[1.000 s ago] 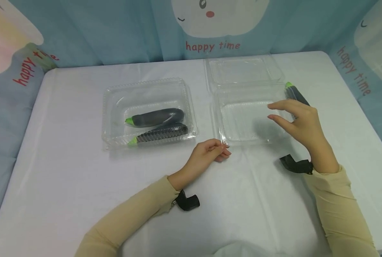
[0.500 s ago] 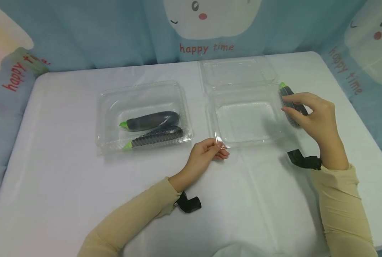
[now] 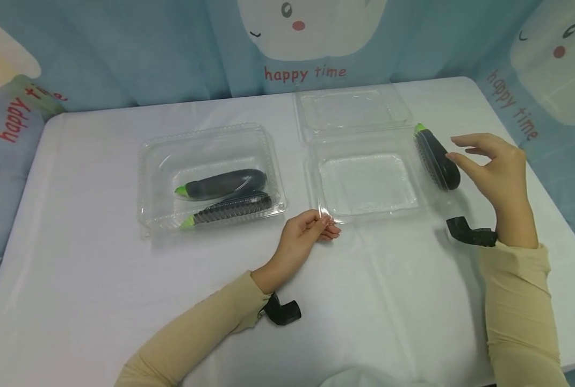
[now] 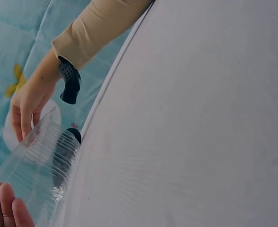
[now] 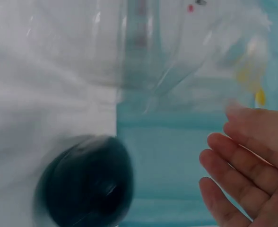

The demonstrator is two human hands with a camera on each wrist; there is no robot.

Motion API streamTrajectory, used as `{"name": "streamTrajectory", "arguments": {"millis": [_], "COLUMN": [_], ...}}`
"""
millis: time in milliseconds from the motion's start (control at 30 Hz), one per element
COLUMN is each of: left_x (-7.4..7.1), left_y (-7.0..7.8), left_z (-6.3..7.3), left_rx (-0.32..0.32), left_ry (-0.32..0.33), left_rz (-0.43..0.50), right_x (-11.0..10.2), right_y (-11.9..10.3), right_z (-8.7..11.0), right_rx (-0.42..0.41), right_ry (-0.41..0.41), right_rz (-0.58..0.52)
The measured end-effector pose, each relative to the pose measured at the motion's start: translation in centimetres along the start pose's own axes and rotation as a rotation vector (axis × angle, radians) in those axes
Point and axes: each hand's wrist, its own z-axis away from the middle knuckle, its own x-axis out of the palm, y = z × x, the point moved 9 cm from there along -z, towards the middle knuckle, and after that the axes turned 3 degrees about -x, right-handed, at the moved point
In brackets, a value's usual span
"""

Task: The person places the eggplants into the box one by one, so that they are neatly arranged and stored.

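An open clear plastic clamshell container (image 3: 369, 185) lies right of the middle in the head view, its lid (image 3: 347, 110) folded back. My left hand (image 3: 299, 239) pinches its near-left corner between thumb and fingers. Just right of this container lies a dark eggplant (image 3: 439, 161) with a green tip pointing away; it looms large and blurred in the right wrist view. My right hand (image 3: 500, 166) hovers right of the eggplant, thumb and fingers apart in a loose curve, holding nothing. In the left wrist view, the eggplant (image 4: 65, 153) shows partly behind the container's ridged wall.
A second clear container (image 3: 200, 148) stands to the left. Inside it lie two dark eggplants (image 3: 227, 184) with green tips, side by side near its front wall. A white cloth covers the table (image 3: 99, 269), and a blue printed curtain (image 3: 171, 54) hangs behind.
My right hand has moved right, from over the open container's right side, past the eggplant, uncovering it. My left hand keeps its pinch on the corner. The head view has shifted slightly.
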Motion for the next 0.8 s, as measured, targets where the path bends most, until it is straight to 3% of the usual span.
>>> {"name": "streamTrajectory", "arguments": {"millis": [267, 800], "left_x": [0.0, 0.0], "left_y": [0.1, 0.5], "left_z": [0.2, 0.7], "left_rx": [0.038, 0.097], "left_ry": [0.030, 0.069], "left_rz": [-0.007, 0.004], "right_x": [1.5, 3.2], "right_y": [4.2, 6.9], "right_z": [0.8, 1.7], "right_rx": [0.188, 0.306], "right_ry": [-0.101, -0.212], "right_rz": [0.040, 0.049]}}
